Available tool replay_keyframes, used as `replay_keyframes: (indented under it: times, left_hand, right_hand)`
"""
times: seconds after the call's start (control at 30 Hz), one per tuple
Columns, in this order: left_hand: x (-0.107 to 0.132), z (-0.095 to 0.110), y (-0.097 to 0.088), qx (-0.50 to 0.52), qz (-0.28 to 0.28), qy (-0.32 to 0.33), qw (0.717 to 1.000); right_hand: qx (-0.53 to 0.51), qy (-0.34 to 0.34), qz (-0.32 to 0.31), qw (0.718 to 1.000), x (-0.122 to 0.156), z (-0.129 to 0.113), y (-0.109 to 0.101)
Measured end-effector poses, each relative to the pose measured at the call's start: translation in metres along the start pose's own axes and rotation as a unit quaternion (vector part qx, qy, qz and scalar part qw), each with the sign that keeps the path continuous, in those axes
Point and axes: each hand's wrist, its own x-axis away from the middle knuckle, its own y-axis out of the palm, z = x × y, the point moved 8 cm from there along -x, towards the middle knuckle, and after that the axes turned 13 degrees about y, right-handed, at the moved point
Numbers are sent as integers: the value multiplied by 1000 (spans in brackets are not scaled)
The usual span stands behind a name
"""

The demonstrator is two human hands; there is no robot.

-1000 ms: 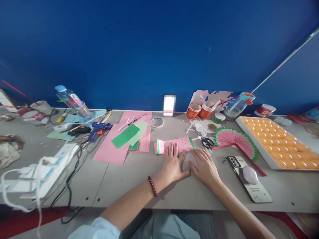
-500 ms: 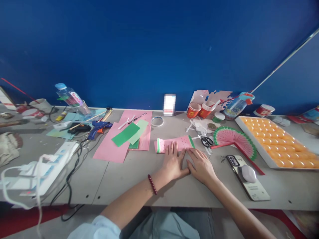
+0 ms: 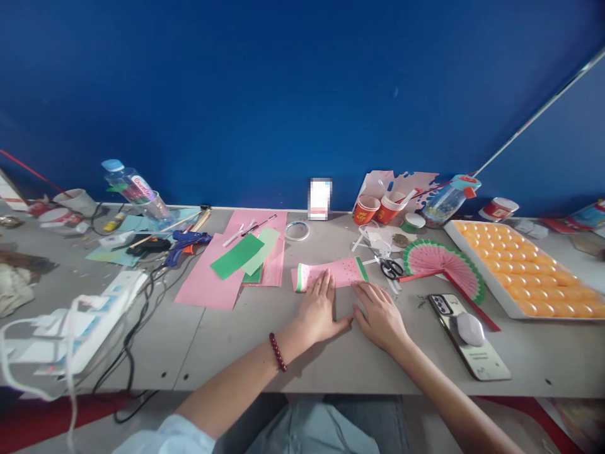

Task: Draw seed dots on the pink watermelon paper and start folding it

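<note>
A pink paper strip with dark dots and green-and-white ends lies on the table in front of me, its left end curling up. The fingers of my left hand lie flat across its lower edge, left of the middle. At the strip's lower right, the fingertips of my right hand rest on the edge, fingers stretched out. Neither hand grips anything. Black-handled scissors lie just right of the strip. Beyond them a watermelon-patterned paper fan is spread, with red sticks along its edges.
Pink paper sheets and a green paper piece lie left, near a blue glue gun and a power strip. A tape roll sits behind the strip. At right are a phone and a tray of orange balls.
My left hand has slid left along the strip, away from my right hand, so the gap between them is wider. My right hand has stayed nearly in place.
</note>
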Motion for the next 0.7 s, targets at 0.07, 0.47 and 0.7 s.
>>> replay_keyframes:
  times: [0.07,0.47,0.7]
  left_hand:
    - [2,-2,-1,-12,3,3,1000]
    - [21,-7,-8,-71,15,12,997]
    - [22,-7,-13,-88,23,1,996]
  right_hand:
    - [0,-1,1,1000,0,0,0]
    - [4,-12,19,1000,0,-2,-2]
    - [2,-15,20,1000,0,-1,0]
